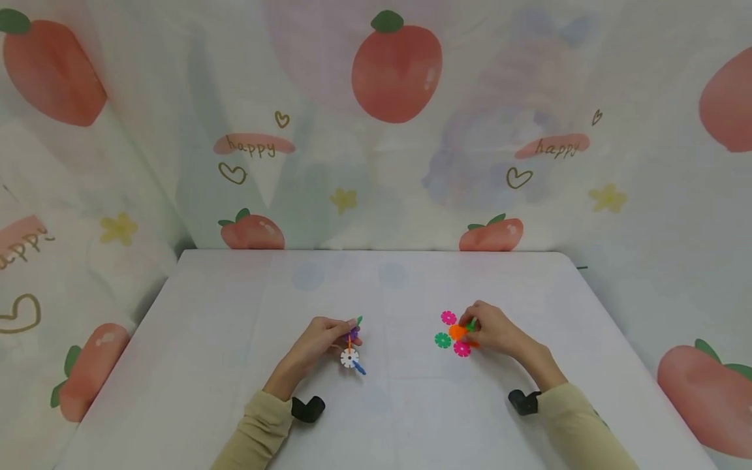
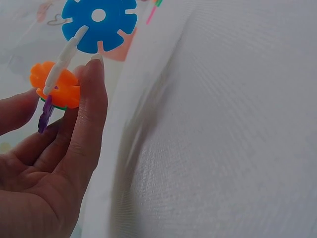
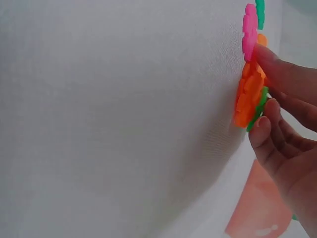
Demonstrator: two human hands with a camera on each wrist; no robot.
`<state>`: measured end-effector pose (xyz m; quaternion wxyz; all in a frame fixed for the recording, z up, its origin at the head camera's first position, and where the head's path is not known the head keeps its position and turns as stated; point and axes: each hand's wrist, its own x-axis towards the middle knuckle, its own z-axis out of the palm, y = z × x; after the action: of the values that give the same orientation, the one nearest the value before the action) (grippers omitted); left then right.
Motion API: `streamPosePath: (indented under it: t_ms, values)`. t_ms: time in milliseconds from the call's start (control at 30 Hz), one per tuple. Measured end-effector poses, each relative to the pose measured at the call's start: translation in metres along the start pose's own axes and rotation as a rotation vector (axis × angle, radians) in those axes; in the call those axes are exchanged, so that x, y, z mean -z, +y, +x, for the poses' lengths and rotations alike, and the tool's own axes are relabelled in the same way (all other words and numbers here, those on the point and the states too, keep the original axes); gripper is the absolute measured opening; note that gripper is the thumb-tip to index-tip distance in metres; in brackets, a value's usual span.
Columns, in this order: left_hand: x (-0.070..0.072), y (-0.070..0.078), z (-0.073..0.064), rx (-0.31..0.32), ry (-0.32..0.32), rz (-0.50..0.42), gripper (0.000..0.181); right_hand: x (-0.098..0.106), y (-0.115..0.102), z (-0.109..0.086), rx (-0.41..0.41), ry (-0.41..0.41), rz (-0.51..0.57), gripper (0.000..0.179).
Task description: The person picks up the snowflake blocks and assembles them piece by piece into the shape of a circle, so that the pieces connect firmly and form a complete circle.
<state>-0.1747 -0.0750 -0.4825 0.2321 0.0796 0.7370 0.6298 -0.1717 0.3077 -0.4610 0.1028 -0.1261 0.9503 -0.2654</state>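
In the head view my left hand (image 1: 329, 334) pinches a joined chain of notched plastic snowflake discs. The chain includes a white disc (image 1: 349, 358), with an orange disc (image 2: 64, 84), a blue disc (image 2: 99, 20) and a purple disc (image 2: 45, 114) showing in the left wrist view. A bit of green shows behind the orange one, partly hidden by fingers. My right hand (image 1: 493, 326) is at a small group of loose discs, its fingers curled around a green disc (image 3: 257, 111). Orange discs (image 3: 247, 96) lie against that green disc, on the table side.
Beside the right fingers lie pink discs (image 1: 449, 318) and a teal disc (image 1: 442, 340). A white cloth covers the table (image 1: 376, 418). Fruit-printed curtains (image 1: 376, 163) stand behind and at both sides. Black wrist mounts (image 1: 308, 409) jut inward from both sleeves.
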Motion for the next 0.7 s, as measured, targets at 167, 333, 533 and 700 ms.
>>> streamPosePath:
  t_ms: [167, 333, 533, 700]
  values:
    - [-0.0006, -0.001, 0.0006, -0.002, -0.003, -0.003, 0.042, -0.0016, 0.0003, 0.0005, -0.023, 0.047, 0.008, 0.02]
    - [-0.0013, 0.0003, 0.0005, 0.003, -0.007, -0.011, 0.041, -0.001, 0.0014, 0.0012, -0.027, 0.071, 0.048, 0.014]
    - [-0.0029, 0.0012, 0.0002, 0.003, -0.011, -0.005, 0.041, 0.0011, -0.001, 0.0024, -0.037, 0.094, 0.071, 0.01]
    - [-0.0037, 0.001, -0.0001, 0.0, -0.017, -0.005, 0.041, 0.0001, -0.0063, 0.0039, -0.001, 0.09, 0.158, 0.019]
